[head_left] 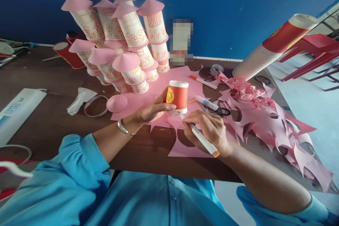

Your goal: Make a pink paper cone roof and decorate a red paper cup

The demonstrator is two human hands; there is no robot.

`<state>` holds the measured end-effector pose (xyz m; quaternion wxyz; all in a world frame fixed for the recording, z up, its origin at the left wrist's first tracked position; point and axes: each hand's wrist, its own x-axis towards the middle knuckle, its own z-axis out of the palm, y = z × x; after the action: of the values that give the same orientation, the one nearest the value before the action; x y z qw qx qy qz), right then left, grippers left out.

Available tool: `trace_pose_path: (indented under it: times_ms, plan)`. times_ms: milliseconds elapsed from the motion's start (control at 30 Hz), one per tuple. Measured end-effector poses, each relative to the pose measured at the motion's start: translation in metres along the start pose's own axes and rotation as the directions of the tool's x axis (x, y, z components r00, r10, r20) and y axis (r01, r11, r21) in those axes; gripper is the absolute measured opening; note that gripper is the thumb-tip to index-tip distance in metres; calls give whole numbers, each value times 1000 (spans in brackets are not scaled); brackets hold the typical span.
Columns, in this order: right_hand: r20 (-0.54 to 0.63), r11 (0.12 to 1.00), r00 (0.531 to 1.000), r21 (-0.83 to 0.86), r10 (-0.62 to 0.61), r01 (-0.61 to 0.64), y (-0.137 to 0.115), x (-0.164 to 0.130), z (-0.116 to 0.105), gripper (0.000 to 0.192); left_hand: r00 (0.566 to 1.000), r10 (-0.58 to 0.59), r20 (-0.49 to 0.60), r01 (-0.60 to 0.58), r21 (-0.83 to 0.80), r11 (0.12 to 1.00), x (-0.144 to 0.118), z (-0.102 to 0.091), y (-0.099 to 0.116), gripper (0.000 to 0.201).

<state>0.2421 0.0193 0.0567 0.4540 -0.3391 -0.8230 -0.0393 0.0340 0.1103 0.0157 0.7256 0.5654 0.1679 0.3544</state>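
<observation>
At a brown bench (53,120) against a blue wall, a person in a blue shirt works on one red paper cup (177,96), held upside down just above a sheet of pink paper (159,90). Left hand (153,109) is curled around the cup's side, thumb laid across its yellow emblem, a silver bracelet (122,126) at the wrist. Right hand (209,130) pinches one white marker with an orange end (201,139), fingers pressed together around the barrel, its tip touching the cup's lower rim. Two more markers lie on the pink paper just beyond the cup: one with an orange cap (203,82) and one white with blue print (207,102). One pair of black-handled scissors (221,112) rests beside them. Behind the hands rises a pile of decorated white cups with pink cone roofs (124,42); about nine roofs can be counted, though some cups are hidden. One loose pink cone (117,103) lies near the pile. To the right, a heap of pink paper scraps (265,116) spreads across the bench, and one long sleeve of stacked cups (272,47) lies tilted beyond it. One roll of clear tape (216,69) sits near the wall
</observation>
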Motion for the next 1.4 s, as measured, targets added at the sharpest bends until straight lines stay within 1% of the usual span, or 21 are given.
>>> trace_pose_path:
  times_ms: [200,300,533,700,767,833,900,1000,1067,1100,1167,1267,1333,1400]
  plan:
    - [-2,1000,1000,5,-5,5,-1,1,0,21,1000,-14,-3,14,-3,1000,1,1,1,36]
    - [7,1000,1000,20,-6,6,0,1,0,21,1000,-21,-13,21,1,1000,1,1,1,37]
    - [10,999,999,32,35,-35,-2,1,0,19,1000,-8,-2,7,-7,1000,1,1,0,46]
    - [14,994,994,23,107,-107,-4,1,-1,20,999,-27,21,27,20,999,0,0,3,67]
    - [20,991,991,31,129,-129,-3,2,-2,19,999,-43,22,42,31,999,0,1,5,72]
    - [33,990,990,40,135,-137,-2,3,-4,18,998,-57,22,56,37,998,0,1,6,70]
    - [38,991,992,39,123,-124,-2,4,-5,18,997,-72,31,71,34,997,0,0,6,64]
    - [23,995,996,42,90,-91,-3,5,-7,21,999,-42,30,42,14,999,1,-1,4,43]
    - [-19,995,998,85,59,-57,-3,5,-7,22,1000,12,-3,-12,-21,1000,1,-2,1,28]
    - [-46,994,998,106,46,-41,-3,5,-8,22,999,23,-22,-24,-49,998,1,-2,0,24]
    - [-103,992,994,125,28,-15,-1,4,-7,21,999,10,-51,-16,-123,992,1,-3,-2,26]
    - [-153,995,988,94,31,-16,4,1,-4,20,996,-32,-82,12,-224,974,0,-5,-4,46]
    - [-158,996,986,83,44,-32,7,-1,-2,21,993,-44,-107,13,-268,963,-1,-7,-5,52]
    - [-140,997,989,73,49,-39,8,-2,0,22,992,-56,-117,21,-279,960,-2,-8,-6,52]
